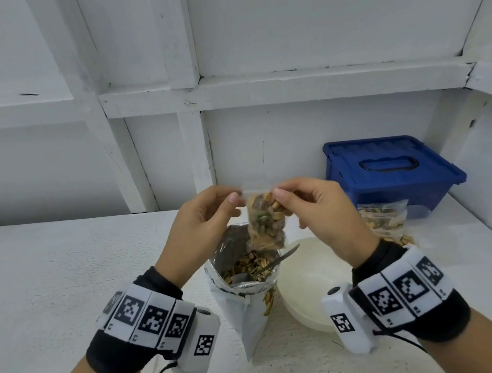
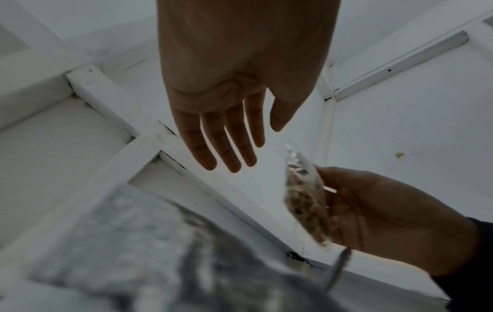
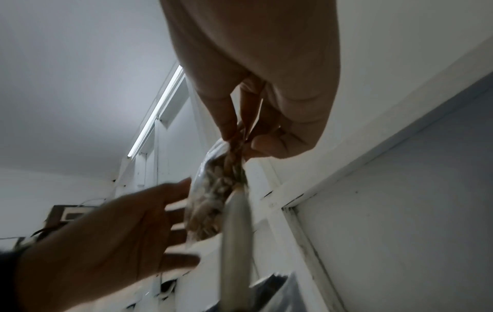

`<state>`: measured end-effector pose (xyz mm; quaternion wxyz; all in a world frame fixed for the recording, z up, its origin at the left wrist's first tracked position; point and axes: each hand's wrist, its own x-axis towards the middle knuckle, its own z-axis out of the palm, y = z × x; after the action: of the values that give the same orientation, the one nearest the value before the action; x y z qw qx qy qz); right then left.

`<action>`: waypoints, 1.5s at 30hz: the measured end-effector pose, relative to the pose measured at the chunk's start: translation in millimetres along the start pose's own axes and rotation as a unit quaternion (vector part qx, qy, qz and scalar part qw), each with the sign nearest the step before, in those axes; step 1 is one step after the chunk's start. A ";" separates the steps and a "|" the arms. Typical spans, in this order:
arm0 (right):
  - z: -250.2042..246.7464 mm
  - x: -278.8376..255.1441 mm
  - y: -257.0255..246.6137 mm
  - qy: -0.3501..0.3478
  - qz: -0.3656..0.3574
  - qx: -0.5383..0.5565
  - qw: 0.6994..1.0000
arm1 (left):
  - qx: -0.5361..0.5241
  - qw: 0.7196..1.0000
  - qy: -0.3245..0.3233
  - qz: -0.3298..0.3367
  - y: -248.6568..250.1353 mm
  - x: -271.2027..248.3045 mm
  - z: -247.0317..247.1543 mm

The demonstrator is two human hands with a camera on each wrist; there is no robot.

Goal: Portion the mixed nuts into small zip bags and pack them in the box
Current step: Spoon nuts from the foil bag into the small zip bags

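Observation:
A small clear zip bag (image 1: 266, 221) packed with mixed nuts hangs above the big open foil nut bag (image 1: 245, 283). My right hand (image 1: 280, 197) pinches the small bag's top strip at its right end, which the right wrist view shows as thumb against fingers (image 3: 240, 137) on the small bag (image 3: 210, 194). My left hand (image 1: 236, 203) is at the bag's upper left corner. In the left wrist view its fingers (image 2: 232, 160) are straight and a little apart from the small bag (image 2: 306, 202). A metal spoon (image 1: 282, 256) stands in the foil bag.
A white bowl (image 1: 310, 281) sits right of the foil bag. At the back right is a blue box (image 1: 393, 173) with its lid on. Filled zip bags (image 1: 383, 218) and a few loose nuts (image 1: 403, 240) lie in front of it. White walls stand behind the table.

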<state>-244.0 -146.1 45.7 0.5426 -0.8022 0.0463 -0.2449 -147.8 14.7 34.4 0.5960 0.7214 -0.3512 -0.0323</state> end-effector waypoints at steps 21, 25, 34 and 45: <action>-190.7 -26.7 162.8 0.356 0.159 -0.233 0.891 | 0.418 0.837 -0.216 -0.278 -224.0 -19.8 -43.2; -191.3 -20.5 168.7 0.371 0.185 -0.284 0.865 | 0.426 0.837 -0.225 -0.261 -239.0 -21.1 -47.2; -188.6 -2.5 167.5 0.447 0.208 -0.275 0.825 | 0.430 0.837 -0.226 -0.251 -250.7 -23.2 -48.8; -199.1 7.0 218.3 0.303 0.324 -0.291 0.848 | 0.426 0.833 -0.228 -0.271 -233.9 -21.9 -43.8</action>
<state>-284.3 -406.1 -89.0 0.2916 -0.7489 0.5345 -0.2615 -34.4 73.4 -167.6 0.1004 0.9423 -0.2462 -0.2033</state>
